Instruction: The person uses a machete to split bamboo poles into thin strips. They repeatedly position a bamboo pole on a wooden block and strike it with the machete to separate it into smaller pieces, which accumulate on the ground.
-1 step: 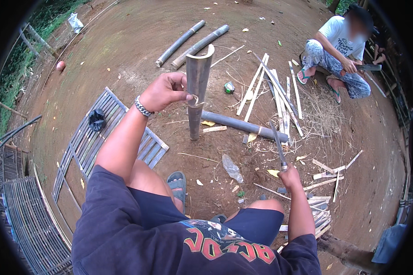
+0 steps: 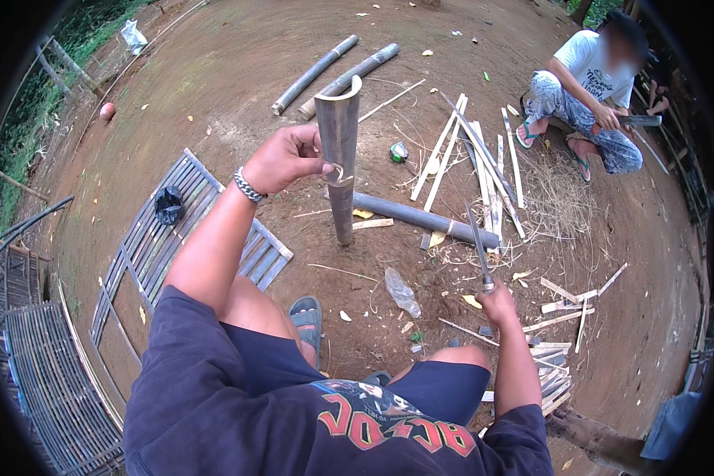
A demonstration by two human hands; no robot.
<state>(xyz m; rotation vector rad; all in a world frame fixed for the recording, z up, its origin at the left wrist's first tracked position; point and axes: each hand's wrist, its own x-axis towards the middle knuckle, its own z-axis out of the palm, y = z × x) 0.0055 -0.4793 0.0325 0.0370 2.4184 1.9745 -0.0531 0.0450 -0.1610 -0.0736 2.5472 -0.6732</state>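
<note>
A split bamboo half [image 2: 339, 127] stands nearly upright in front of me, hollow side facing me, its lower end at the dirt. My left hand [image 2: 287, 163] is closed on its left edge near the middle, by the node, with the thumb at the front. In my right hand [image 2: 498, 305], low on the right, is the handle of a long-bladed knife [image 2: 479, 242]. The blade points up and away, apart from the bamboo half. Behind the blade a round bamboo pole [image 2: 412, 214] lies on the ground.
Bamboo strips [image 2: 484, 178] and shavings [image 2: 559, 202] lie to the right. Two bamboo poles [image 2: 317, 73] rest farther off. A slatted bamboo panel [image 2: 143, 262] lies left, a clear plastic bag [image 2: 402, 292] near my feet. At far right another person [image 2: 587, 103] squats, holding a dark piece.
The bamboo half has tilted slightly, its top leftward and its foot a little rightward. The knife has shifted slightly left. Both hands keep their hold.
</note>
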